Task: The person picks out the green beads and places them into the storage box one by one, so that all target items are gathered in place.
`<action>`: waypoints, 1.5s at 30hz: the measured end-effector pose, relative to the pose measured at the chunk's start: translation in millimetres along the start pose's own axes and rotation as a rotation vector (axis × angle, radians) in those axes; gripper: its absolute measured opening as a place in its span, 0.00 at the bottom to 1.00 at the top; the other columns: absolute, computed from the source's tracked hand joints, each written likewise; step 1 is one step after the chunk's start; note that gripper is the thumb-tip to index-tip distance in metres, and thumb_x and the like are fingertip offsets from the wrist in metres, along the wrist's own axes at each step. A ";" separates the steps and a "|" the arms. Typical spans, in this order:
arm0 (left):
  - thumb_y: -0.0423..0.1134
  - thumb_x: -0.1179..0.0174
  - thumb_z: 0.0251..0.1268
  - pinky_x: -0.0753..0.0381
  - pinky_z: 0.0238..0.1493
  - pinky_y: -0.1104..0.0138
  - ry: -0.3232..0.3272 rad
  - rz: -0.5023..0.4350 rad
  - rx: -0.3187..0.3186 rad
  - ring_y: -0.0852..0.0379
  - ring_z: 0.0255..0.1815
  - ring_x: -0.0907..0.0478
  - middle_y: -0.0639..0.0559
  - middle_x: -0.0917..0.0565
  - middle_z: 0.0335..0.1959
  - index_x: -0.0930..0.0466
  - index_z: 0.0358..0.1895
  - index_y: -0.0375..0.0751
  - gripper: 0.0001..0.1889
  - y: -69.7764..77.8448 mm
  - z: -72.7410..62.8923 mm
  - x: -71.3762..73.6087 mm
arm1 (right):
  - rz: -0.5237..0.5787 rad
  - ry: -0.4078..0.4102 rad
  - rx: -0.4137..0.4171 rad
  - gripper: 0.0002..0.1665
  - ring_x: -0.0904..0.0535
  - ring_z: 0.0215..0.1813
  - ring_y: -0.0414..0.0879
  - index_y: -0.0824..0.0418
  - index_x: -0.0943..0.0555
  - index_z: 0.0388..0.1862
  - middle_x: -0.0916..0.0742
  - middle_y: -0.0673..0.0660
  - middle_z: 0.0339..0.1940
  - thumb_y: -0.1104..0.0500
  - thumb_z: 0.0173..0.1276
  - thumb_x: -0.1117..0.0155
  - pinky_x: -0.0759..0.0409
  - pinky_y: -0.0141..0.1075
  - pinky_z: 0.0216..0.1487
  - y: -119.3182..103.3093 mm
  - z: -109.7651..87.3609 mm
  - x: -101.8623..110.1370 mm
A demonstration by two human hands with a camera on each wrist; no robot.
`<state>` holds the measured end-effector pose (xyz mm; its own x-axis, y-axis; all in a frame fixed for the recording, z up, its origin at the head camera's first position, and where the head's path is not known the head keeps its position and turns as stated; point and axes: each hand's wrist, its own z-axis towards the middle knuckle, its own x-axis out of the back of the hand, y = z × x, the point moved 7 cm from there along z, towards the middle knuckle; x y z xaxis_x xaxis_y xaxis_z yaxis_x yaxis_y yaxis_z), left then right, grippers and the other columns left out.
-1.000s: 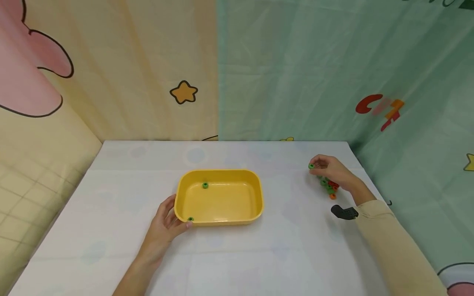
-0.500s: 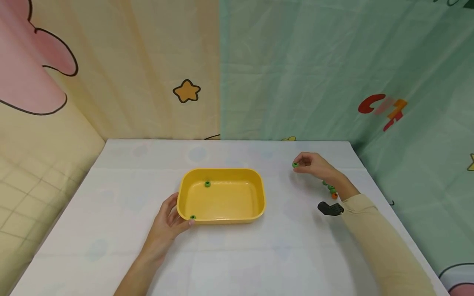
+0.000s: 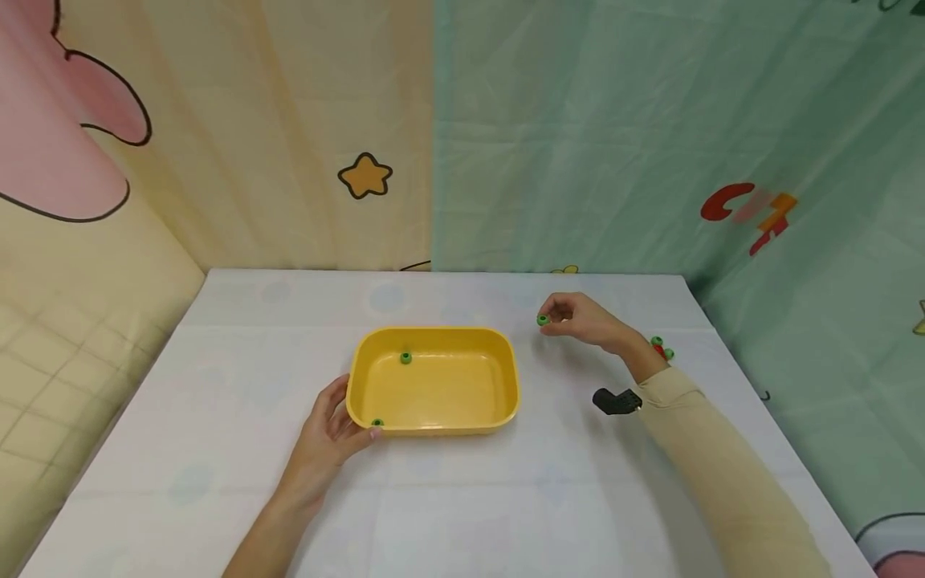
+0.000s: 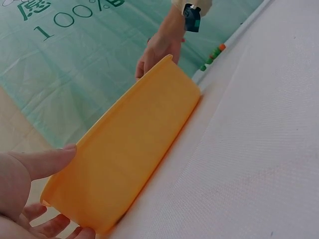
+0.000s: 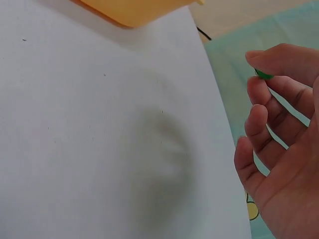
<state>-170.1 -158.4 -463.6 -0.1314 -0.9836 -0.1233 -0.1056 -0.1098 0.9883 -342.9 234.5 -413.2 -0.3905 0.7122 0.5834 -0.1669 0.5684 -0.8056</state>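
Yellow plastic, the tray point(image 3: 448, 393) sits midway between the desk's point(image 3: 470, 506) side edges; the left hand point(image 3: 323, 433) grips its near-left corner, probably to steady it. Toward the far edge, the right hand point(image 3: 587, 319) pinches a green bead point(image 3: 543, 320), small enough to want fingertips. Loose beads point(image 3: 659, 350) lie near the right edge.

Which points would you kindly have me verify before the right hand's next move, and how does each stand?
1. Grip on bead: ok; the right hand pinches a green bead.
2. Tray steadied: ok; the left hand holds the yellow tray at its near left corner.
3. Tray resting on the table: ok.
4. Bead above tray: not ok; it is off to the tray's right.
5. Space inside: ok; two green beads show, with bare floor around.
6. Loose-bead count: cannot tell; the right forearm hides some.
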 end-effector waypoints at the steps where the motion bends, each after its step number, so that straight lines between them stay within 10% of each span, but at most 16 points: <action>1: 0.27 0.28 0.63 0.26 0.66 0.69 0.000 0.001 -0.001 0.41 0.78 0.41 0.46 0.47 0.82 0.53 0.82 0.42 0.50 0.0 -0.1 0.0 | -0.002 -0.005 0.006 0.10 0.27 0.41 0.53 0.64 0.18 0.47 0.19 0.58 0.38 0.65 0.69 0.29 0.24 0.37 0.40 -2.6 1.5 -2.1; 45: 0.27 0.29 0.63 0.26 0.66 0.69 -0.012 -0.015 -0.002 0.41 0.78 0.41 0.45 0.45 0.81 0.52 0.82 0.42 0.50 -0.3 -8.4 -2.0 | 0.018 -0.301 0.234 0.10 0.23 0.44 0.52 0.64 0.16 0.50 0.14 0.54 0.44 0.64 0.72 0.31 0.19 0.36 0.47 -114.2 60.2 -96.4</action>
<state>-161.6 -157.5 -462.9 -0.1413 -0.9802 -0.1389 -0.1053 -0.1246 0.9866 -340.7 76.2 -383.6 -0.6379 0.5483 0.5407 -0.3463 0.4229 -0.8374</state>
